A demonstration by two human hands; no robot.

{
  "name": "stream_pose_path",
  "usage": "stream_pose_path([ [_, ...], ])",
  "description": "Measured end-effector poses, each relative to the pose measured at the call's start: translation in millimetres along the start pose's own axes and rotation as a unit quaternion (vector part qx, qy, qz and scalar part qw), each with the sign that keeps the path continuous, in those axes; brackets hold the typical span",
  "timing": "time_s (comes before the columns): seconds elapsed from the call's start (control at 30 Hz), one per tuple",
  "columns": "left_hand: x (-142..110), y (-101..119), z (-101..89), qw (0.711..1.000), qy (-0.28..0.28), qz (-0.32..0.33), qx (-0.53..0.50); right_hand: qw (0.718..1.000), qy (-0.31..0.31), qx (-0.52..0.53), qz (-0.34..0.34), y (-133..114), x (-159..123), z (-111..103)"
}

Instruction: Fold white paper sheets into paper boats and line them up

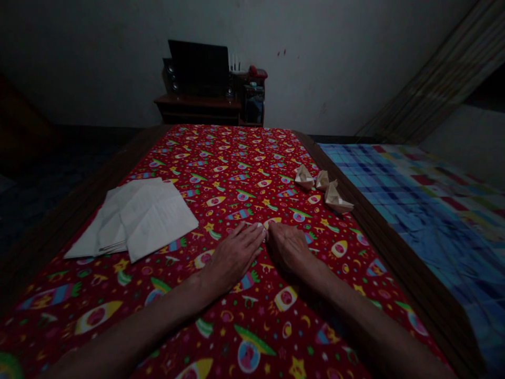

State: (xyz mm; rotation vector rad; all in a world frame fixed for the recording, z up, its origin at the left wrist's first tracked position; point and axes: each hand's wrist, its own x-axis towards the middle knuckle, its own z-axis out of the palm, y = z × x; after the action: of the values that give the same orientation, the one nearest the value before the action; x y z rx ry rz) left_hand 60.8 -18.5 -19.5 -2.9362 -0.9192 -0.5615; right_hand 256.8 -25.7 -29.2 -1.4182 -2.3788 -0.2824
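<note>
Pressing appears under way: right of the paper sheets, a white piece shows between the left hand, laid flat, and the curled right hand; whether either grip is closed cannot be told. Even fingertip pressure, edges aligned, seems advisable.

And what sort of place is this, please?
Probably a room in a home: a dark screen with speakers stands by the wall, a curtain hangs at the right, and a rocket-print cloth lies in front.
</note>
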Motion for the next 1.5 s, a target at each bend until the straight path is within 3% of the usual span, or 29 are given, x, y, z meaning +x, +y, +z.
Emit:
stream_pose_path([
  [0.2, -10, 9, -1.7, 0.999, -0.042, -0.028, -0.005, 0.999, -0.012, -0.022, 0.047, -11, 3, -4],
  [0.4, -11, 4, -5.7, 0.998, -0.054, -0.034, 0.003, 0.99, -0.022, 0.076, -0.116, -15, -15, -8],
  [0.63, -31, -10, -14.7, 0.993, -0.069, -0.074, 0.056, 0.989, -0.062, 0.09, -0.098, -5, -35, -21],
  [0.73, -37, -13, -19.8, 0.991, -0.07, -0.092, 0.063, 0.991, -0.045, 0.079, -0.1, -5, -36, -19],
  [0.87, -32, -15, -22.6, 0.995, -0.036, -0.084, 0.027, 0.994, -0.017, 0.051, -0.096, -6, -23, -12],
  [1.0, -16, -20, -18.7, 0.993, 0.035, -0.098, -0.059, 0.996, -0.062, -0.015, -0.063, -10, 1, -14],
  [1.2, -7, -32, -1.0, 0.986, 0.105, -0.098, -0.089, 0.984, -0.09, -0.12, -0.095, -21, 17, -22],
  [1.5, -2, -27, 7.0, 0.975, 0.101, -0.127, -0.149, 0.994, -0.086, 0.053, -0.048, -3, 14, -12],
])
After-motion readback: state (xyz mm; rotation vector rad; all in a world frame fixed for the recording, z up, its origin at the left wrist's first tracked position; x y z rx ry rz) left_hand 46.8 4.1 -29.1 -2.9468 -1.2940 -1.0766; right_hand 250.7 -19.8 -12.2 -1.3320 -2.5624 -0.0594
